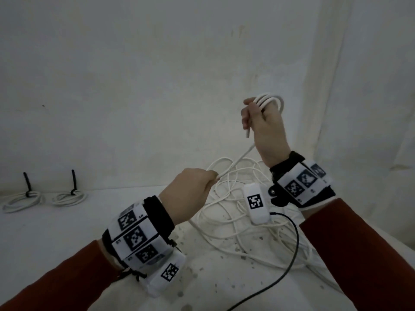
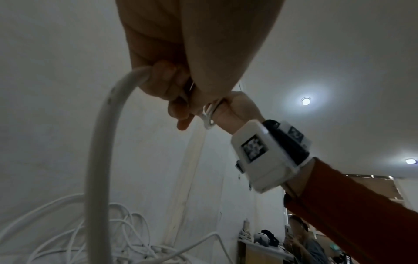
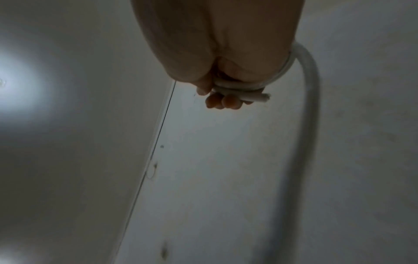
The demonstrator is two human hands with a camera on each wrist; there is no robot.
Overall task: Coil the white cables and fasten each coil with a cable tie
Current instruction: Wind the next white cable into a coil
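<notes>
White cable [image 1: 235,163] is stretched from loops gripped in the right hand [image 1: 265,129], upper centre, down-left to the pinching left hand [image 1: 188,189].

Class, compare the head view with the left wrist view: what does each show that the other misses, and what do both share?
Only the head view shows two finished coils on the table, each with a black cable tie. Only the left wrist view shows ceiling lights and a person in the background. Both show the left hand gripping the white cable, the right hand holding loops, and the loose tangle.
</notes>
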